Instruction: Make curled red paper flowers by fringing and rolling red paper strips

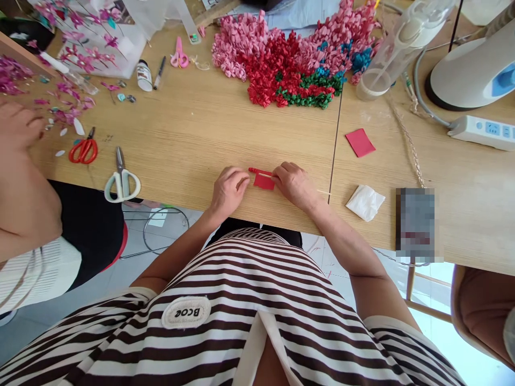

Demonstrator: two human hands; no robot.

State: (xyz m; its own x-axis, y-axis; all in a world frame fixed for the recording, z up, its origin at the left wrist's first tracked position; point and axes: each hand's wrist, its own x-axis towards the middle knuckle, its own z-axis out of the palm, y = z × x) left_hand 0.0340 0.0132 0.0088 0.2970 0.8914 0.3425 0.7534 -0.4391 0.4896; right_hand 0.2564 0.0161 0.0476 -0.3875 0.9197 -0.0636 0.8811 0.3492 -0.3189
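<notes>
A small red piece of thin sheet (264, 182), paper or cloth, lies flat on the table between my hands. A narrow, bunched red strip runs along its far edge. My right hand (295, 183) is closed in a pinch at the right end of this piece, over a thin pale stick (324, 192) whose end shows past the wrist. My left hand (230, 188) rests just left of the red piece, fingers curled and thumb near the forefinger. Whether anything is between those fingertips is hidden.
A red square (360, 142) and a folded white tissue (365, 202) lie to the right. White-handled scissors (122, 179) and red-handled scissors (83, 149) lie left, near another person's arm (24, 182). A heap of pink, red and green curled pieces (281, 59) sits at the back.
</notes>
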